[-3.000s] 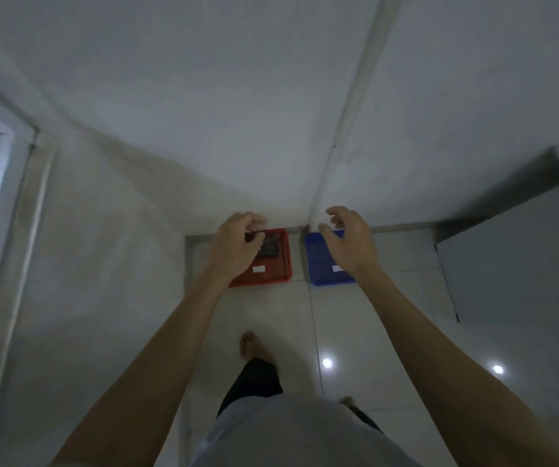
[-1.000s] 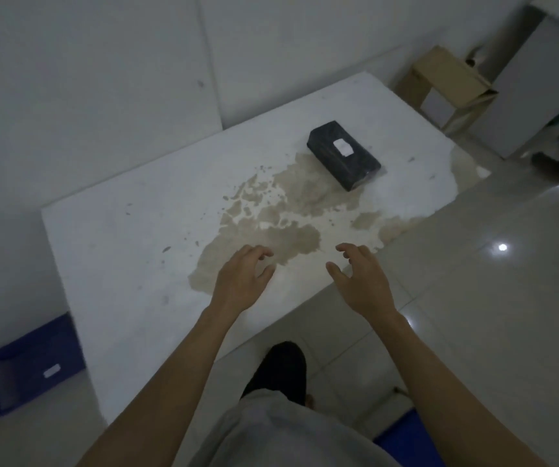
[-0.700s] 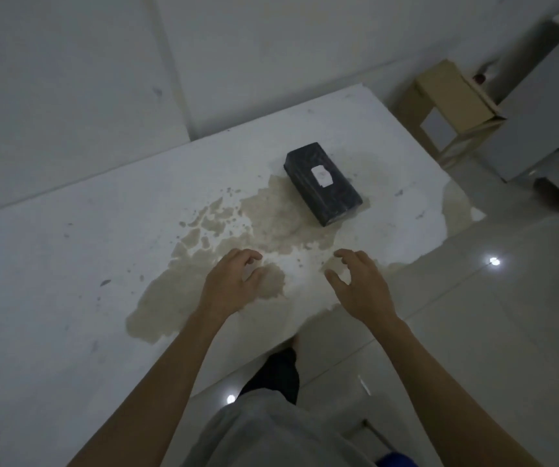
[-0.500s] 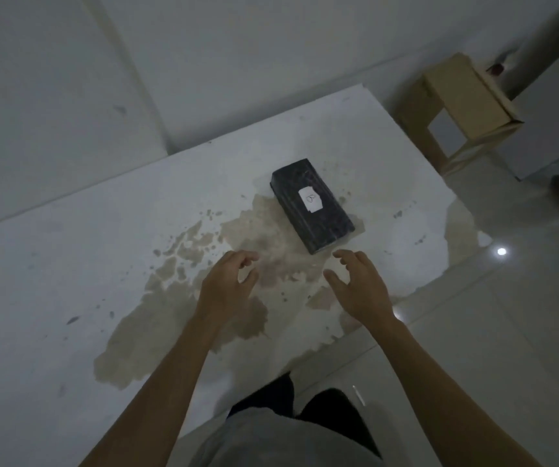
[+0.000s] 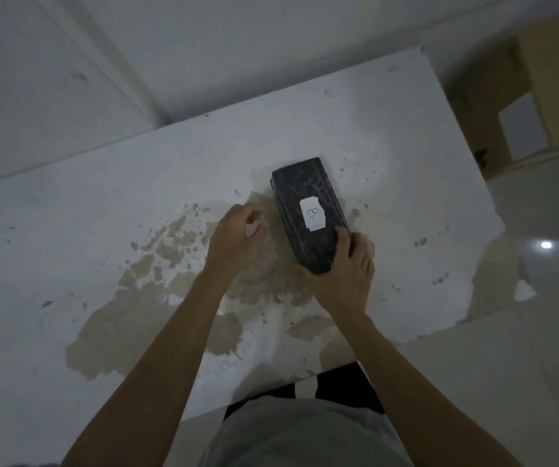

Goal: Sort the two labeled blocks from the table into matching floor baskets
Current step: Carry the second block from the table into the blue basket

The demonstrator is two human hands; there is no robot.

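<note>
A black block with a white label marked "B" lies on the white table, over a brown stained patch. My right hand grips the block's near end, thumb on the left side and fingers on the right. My left hand hovers just left of the block with loosely curled fingers, holding nothing and not touching it. No basket is in view.
A grey wall runs behind the table. A cardboard box stands on the floor past the table's right end. Glossy tiled floor lies to the right and near me. My legs are at the table's near edge.
I turned from the floor baskets to the table. Both hands moved forward over the table, and my right hand closed on the near end of the black block.
</note>
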